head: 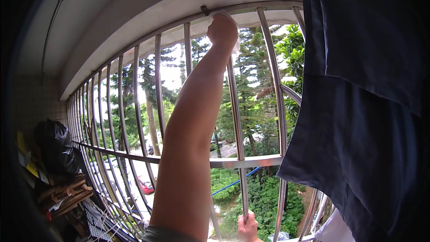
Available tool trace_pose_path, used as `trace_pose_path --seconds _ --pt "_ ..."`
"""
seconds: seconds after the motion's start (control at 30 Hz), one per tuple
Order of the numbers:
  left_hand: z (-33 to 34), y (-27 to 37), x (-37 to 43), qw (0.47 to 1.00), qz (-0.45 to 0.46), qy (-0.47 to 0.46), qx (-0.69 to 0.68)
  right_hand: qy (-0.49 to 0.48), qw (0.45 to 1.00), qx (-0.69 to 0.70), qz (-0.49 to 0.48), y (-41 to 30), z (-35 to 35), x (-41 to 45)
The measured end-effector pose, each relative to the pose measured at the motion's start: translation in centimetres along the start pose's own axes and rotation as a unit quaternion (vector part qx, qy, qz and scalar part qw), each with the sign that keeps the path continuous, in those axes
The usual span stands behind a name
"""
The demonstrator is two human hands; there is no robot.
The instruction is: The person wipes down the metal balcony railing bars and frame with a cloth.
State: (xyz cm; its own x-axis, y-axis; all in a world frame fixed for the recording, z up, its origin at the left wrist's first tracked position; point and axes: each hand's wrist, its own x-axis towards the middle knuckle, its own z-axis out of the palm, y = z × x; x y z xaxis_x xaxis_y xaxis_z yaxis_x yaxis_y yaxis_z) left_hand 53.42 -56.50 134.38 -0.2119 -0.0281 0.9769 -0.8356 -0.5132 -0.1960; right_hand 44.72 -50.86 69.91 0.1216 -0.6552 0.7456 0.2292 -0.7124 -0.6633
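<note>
My left hand (222,30) is raised high, fist closed around a thin white wipe or cloth (236,46). It presses this around the top of an upright metal bar (233,97), just under the upper rail (235,7) of a window grille. Much of the wipe is hidden behind the hand. Low in the picture, my right hand (248,226) grips the lower part of an upright bar (243,185), below the flat crossbar (247,162). My bare left forearm covers part of the grille.
Dark cloth (356,107) hangs close on the right, with white fabric (336,227) below it. At left, a black plastic bag (57,148) rests above stacked flattened cardboard (65,193). Trees and a red car (145,184) lie outside, beyond the bars.
</note>
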Motion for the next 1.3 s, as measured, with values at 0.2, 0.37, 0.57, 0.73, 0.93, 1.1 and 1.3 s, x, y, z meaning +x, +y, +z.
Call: trace_pose_path --seconds 0.2,0.37,0.57,0.73,0.93,1.1,1.3 --pt "-4.5 3.0 -2.9 0.992 -0.124 0.019 0.003 0.004 1.000 -0.011 0.001 -0.2 -0.4 -0.1" --pt "-4.8 3.1 0.2 0.943 -0.263 -0.058 -0.196 0.006 1.000 -0.023 0.002 0.2 -0.3 0.0" --pt "2.4 -8.9 5.1 0.916 0.030 -0.173 -0.361 -0.023 1.000 -0.005 -0.020 -0.9 0.9 -1.1" --pt "-1.2 -0.3 -4.6 0.693 -0.186 -0.155 -0.679 0.010 0.998 -0.057 -0.005 0.6 -0.6 -0.2" --pt "2.0 -3.8 -14.7 0.872 -0.028 -0.177 -0.455 -0.031 0.999 -0.018 -0.030 -1.2 1.4 -1.5" --pt "-2.2 6.2 -25.1 0.809 -0.173 -0.104 -0.552 0.011 0.998 -0.062 -0.009 -0.4 -1.2 0.0" --pt "-1.9 4.9 -31.3 0.837 -0.077 -0.270 -0.469 0.007 0.999 -0.048 -0.013 -0.7 -0.7 -0.1"
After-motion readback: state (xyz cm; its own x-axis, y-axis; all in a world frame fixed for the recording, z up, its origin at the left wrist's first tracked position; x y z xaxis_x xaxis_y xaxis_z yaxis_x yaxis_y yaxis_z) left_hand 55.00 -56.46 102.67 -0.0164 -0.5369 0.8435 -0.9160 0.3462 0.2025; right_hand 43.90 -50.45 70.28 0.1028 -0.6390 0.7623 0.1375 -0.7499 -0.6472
